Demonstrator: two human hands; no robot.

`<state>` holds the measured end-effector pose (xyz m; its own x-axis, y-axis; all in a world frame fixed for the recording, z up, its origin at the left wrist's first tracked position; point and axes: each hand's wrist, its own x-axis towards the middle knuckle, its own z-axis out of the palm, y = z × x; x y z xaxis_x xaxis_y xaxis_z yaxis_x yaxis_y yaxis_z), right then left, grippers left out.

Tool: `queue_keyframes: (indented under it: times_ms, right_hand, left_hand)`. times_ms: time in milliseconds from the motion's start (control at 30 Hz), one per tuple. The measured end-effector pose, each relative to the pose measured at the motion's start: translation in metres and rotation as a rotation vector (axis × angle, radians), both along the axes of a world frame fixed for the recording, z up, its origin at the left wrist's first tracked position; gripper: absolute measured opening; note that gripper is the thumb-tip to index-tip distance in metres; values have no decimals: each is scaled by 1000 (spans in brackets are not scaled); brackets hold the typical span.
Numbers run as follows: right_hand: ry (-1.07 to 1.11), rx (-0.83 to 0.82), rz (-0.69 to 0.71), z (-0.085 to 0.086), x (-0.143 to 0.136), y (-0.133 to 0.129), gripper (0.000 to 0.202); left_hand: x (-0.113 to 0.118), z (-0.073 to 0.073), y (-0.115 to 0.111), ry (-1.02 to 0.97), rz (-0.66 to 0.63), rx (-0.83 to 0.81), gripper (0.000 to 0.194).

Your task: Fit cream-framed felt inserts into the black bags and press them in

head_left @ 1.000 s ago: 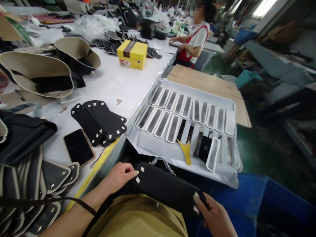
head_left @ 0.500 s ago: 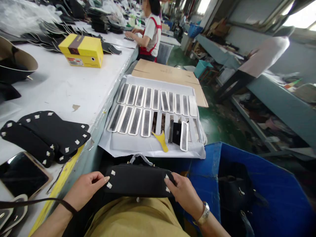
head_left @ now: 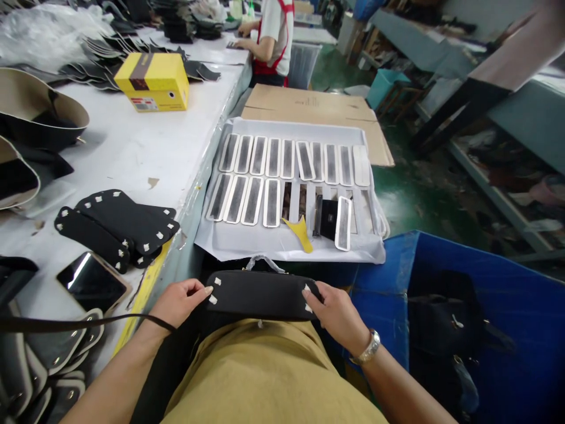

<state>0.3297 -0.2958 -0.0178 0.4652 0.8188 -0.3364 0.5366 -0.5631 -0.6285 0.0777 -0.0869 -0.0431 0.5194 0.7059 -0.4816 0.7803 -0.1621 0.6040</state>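
A black handbag (head_left: 260, 297) rests against my lap with a long flat panel facing up. Small white pieces of tape stick near both ends of that panel. Fingers and thumb of my left hand (head_left: 185, 299) are closed on the bag's left end. At its right end, my right hand (head_left: 338, 309) grips the edge, thumb on top beside the tape. Beyond the panel, a wrapped handle (head_left: 265, 262) shows at the bag's far side. The rest of the bag is hidden below.
Ahead, a covered board (head_left: 238, 247) carries rows of white-edged strips (head_left: 253, 200) and a yellow forked scraper (head_left: 301, 234). Black panels (head_left: 128, 227), a phone (head_left: 92, 282) and a yellow box (head_left: 154, 82) lie on the left table. Right stands a blue bin (head_left: 498, 282) with black bags. A co-worker (head_left: 273, 41) works ahead.
The view has tilted down and shifted left, so the surroundings sit higher or further right. Both hands keep their hold on the handbag's ends.
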Motion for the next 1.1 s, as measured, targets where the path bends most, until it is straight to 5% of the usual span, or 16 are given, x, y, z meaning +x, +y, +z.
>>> queue_keyframes:
  times_ms: [167, 333, 500, 700, 1100]
  right_hand:
    - [-54, 20, -3, -1, -2, -2, 29]
    - [-52, 91, 13, -9, -1, -8, 29]
    - [-130, 100, 16, -11, -2, -9, 30]
    - [38, 191, -6, -8, -2, -13, 30]
    - [-85, -18, 0, -10, 3, -2, 28]
  left_hand:
    - [1, 5, 7, 83, -256, 307, 29]
    - [24, 19, -9, -234, -558, 598, 10]
    - [66, 9, -45, -407, -902, 602, 41]
    - [85, -12, -48, -482, -814, 500, 47]
    - [97, -7, -57, -440, -857, 542, 70]
